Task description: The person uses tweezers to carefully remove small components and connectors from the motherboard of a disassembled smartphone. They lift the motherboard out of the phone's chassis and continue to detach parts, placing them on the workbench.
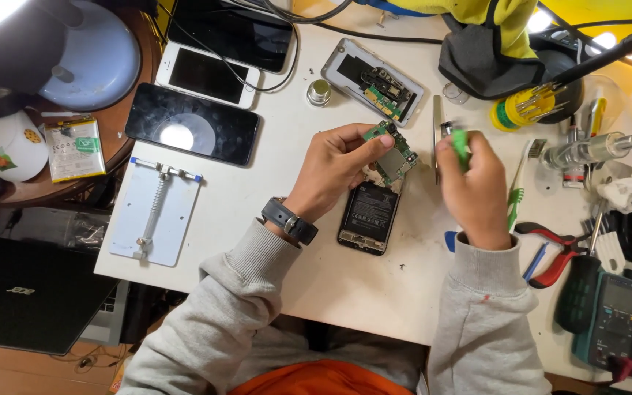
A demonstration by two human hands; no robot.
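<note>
My left hand (pixel 334 170) pinches a green circuit board (pixel 395 155) and holds it above an opened black phone (pixel 369 218) lying on the white table (pixel 257 212). A dark watch sits on that wrist. My right hand (pixel 477 183) is closed around a small green tool (pixel 461 145), just right of the board. Metal tweezers (pixel 437 132) lie on the table between my two hands.
Another opened phone shell (pixel 371 80) lies farther back. At the left are a dark phone (pixel 192 123), a white phone (pixel 208 74) and a white board holder (pixel 156 212). Red-handled pliers (pixel 557 249), a multimeter (pixel 612 318) and a green toothbrush (pixel 515 197) crowd the right.
</note>
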